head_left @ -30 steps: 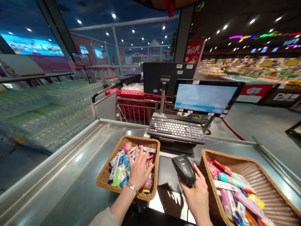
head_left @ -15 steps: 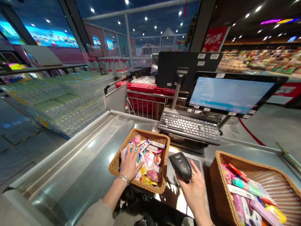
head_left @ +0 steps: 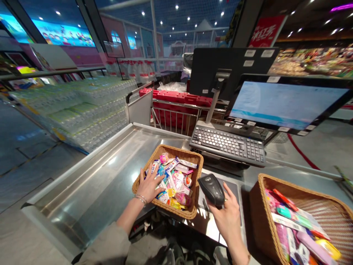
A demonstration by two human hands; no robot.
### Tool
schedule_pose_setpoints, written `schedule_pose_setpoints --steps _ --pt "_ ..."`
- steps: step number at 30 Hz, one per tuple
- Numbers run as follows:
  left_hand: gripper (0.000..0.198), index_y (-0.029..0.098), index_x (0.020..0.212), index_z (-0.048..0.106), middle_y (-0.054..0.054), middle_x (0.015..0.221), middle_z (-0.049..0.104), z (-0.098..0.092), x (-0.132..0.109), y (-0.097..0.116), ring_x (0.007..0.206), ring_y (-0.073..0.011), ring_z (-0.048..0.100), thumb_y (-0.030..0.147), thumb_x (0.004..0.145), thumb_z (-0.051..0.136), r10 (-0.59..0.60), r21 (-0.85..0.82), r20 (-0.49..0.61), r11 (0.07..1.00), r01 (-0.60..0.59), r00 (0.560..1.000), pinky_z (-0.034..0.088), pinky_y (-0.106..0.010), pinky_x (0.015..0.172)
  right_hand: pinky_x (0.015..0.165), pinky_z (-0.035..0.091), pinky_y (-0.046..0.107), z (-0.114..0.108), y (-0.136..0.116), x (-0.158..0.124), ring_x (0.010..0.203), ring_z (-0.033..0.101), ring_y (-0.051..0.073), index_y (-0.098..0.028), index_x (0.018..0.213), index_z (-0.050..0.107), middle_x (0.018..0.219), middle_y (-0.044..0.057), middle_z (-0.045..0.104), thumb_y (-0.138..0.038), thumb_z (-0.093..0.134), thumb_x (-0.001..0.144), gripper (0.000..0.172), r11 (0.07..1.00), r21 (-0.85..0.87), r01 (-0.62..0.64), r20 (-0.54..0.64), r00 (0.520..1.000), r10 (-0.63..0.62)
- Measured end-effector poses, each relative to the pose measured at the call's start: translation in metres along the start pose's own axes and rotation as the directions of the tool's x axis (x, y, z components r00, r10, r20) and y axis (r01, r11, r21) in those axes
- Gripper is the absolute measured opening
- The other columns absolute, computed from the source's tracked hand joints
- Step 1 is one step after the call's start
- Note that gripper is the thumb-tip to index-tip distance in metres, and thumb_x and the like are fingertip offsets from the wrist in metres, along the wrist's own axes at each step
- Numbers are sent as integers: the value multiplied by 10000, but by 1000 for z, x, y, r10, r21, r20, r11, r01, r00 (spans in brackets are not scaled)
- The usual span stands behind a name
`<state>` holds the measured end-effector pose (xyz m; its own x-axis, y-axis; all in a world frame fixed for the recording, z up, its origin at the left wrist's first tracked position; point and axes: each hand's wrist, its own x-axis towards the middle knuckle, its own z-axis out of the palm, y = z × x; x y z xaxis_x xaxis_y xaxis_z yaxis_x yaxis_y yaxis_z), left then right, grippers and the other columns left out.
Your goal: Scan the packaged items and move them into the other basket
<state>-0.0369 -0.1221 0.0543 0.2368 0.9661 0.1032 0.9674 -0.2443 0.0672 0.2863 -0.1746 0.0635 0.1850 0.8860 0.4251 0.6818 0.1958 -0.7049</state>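
Note:
My left hand (head_left: 149, 187), fingers spread, rests over the left side of a wicker basket (head_left: 200, 176) holding several small wrapped sweets and toys. A pink round item (head_left: 164, 158) lies just beyond its fingertips, and a yellow packet (head_left: 176, 203) sits near the basket's front. Whether the palm touches the packets I cannot tell. In my right hand (head_left: 227, 215) is a black barcode scanner (head_left: 211, 189), its head pointing up and left beside the basket. The scanner's handle is hidden in the grip.
A keyboard (head_left: 227, 143) and a lit monitor (head_left: 286, 105) stand behind the basket on the metal counter (head_left: 91, 184). On the right is a second wicker basket (head_left: 263, 206) with colourful packaged goods. A shopping cart (head_left: 176, 116) stands beyond the counter.
The view has shifted slightly, with the counter's near left corner now visible. My left hand has drawn a little toward the basket's left edge; the right hand still holds the scanner.

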Motion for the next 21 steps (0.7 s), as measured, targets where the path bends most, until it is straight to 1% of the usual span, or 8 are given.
schedule_pose_setpoints --steps 5,9,14,17,21 --pt "323 383 1068 722 -41 1578 326 -8 4 1 1483 -396 110 490 763 725 72 -71 142 996 -62 987 -65 -740 1083 984 410 529 0 4 -1 1279 489 330 -212 897 722 1113 113 695 -460 649 762 292 1000 -24 -12 0 1000 12" --pt "311 377 965 750 -46 1566 348 -11 10 4 1479 -416 82 496 681 794 127 -108 225 989 -105 966 -117 -755 1049 972 416 535 0 4 -1 1277 488 333 -205 889 724 1100 123 697 -461 640 766 296 1000 -17 -5 -4 1000 5" --pt "287 341 878 760 -48 1530 414 -10 16 1 1480 -405 104 501 645 814 142 -126 258 986 -113 956 -129 -747 1049 977 413 524 0 2 1 1272 492 325 -209 891 727 1097 118 697 -455 642 763 289 1000 -9 -20 -12 1000 20" --pt "323 321 850 755 -59 1529 415 -8 17 -2 1479 -413 100 531 613 821 128 -112 280 989 -100 952 -154 -753 1031 986 406 523 -1 1 2 1276 488 323 -211 907 724 1098 115 697 -445 645 763 286 1000 0 -20 -10 1000 20" --pt "341 288 806 744 -72 1514 437 -6 18 -2 1480 -409 107 559 609 808 153 -124 308 985 -120 939 -177 -744 1028 992 401 523 -2 -1 3 1279 484 322 -215 915 722 1123 112 691 -433 646 761 277 1000 4 -21 -12 1000 21"
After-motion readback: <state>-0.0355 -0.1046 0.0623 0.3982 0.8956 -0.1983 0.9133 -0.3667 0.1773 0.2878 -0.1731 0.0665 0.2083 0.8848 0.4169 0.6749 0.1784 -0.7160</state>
